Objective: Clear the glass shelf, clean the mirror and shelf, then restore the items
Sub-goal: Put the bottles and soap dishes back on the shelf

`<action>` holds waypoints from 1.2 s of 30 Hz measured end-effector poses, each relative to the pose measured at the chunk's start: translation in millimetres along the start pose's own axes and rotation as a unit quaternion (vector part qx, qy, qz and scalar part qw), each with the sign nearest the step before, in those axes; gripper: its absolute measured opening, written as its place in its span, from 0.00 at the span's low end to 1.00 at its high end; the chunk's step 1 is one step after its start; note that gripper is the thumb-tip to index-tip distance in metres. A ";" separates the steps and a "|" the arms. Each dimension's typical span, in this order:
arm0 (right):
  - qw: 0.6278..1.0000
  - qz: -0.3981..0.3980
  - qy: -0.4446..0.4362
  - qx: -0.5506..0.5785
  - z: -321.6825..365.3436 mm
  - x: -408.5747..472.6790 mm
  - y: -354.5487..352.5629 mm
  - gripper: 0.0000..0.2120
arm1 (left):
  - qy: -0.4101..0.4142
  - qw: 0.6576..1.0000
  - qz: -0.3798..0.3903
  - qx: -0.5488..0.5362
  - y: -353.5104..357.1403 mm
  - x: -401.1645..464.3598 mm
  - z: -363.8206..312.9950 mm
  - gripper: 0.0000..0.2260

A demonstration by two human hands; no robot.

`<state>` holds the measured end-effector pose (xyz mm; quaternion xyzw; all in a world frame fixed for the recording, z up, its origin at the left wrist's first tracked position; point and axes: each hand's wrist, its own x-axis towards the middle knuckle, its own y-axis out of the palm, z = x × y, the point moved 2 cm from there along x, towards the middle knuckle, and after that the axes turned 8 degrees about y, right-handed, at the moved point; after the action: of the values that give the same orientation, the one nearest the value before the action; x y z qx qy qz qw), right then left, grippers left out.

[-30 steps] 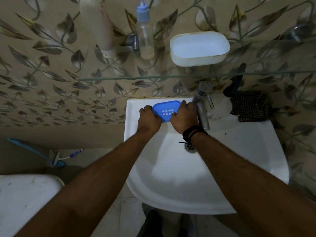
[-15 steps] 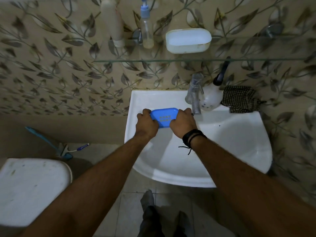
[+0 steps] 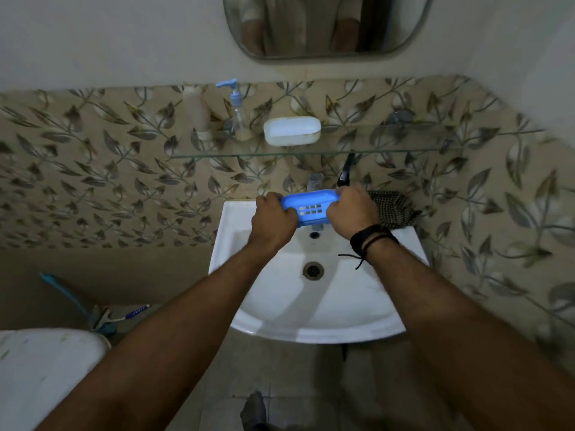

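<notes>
- Hands: your left hand and right hand each closed around one end of the blue dish, fingers wrapped over its short edges.
- Dish was held level above the back rim of the sink, in front of the tap, not resting on anything visible.
- Dish showed a grid of small slots near its middle.
- A black band circled your right wrist, with a loose cord hanging off it.
- Glass shelf ran across the leaf-patterned tiles above the tap, well above the dish.
- On the shelf: a white dish at centre, a pump bottle with a blue head just left of it, and a pale tube further left, standing cap down.
- Mirror hung on the plain wall above the shelf; only its lower part was in view.
- A checked cloth lay at the back right corner of the sink, just beside your right hand.
- A black handle rose behind your right hand; I cannot tell what it belonged to.
- Drain sat bare in the bowl, between your forearms.
- On the floor at left, a toothbrush lay beside a blue-handled tool.
</notes>
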<state>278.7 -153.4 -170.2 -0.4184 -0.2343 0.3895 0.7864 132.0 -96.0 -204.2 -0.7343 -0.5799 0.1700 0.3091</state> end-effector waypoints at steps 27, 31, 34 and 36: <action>0.988 -0.129 0.021 -0.083 -12.2 139.1 -117.6 0.15 | 0.079 0.996 0.030 -0.029 34.4 98.2 -159.0 0.19; 0.990 -0.111 0.022 -0.082 -11.2 146.9 -113.5 0.14 | 0.073 0.996 0.037 -0.029 36.2 105.0 -156.8 0.18; 0.991 -0.099 0.015 -0.092 -11.9 149.5 -111.4 0.15 | 0.077 0.996 0.039 -0.017 37.2 107.3 -155.8 0.18; 0.991 -0.093 0.019 -0.097 -12.5 149.5 -109.9 0.17 | 0.078 0.996 0.039 -0.016 37.4 108.0 -155.0 0.18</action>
<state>420.9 -76.5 -78.2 -0.4765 -0.2942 0.2817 0.7791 283.3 -37.6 -100.4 -0.7724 -0.5277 0.1151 0.3344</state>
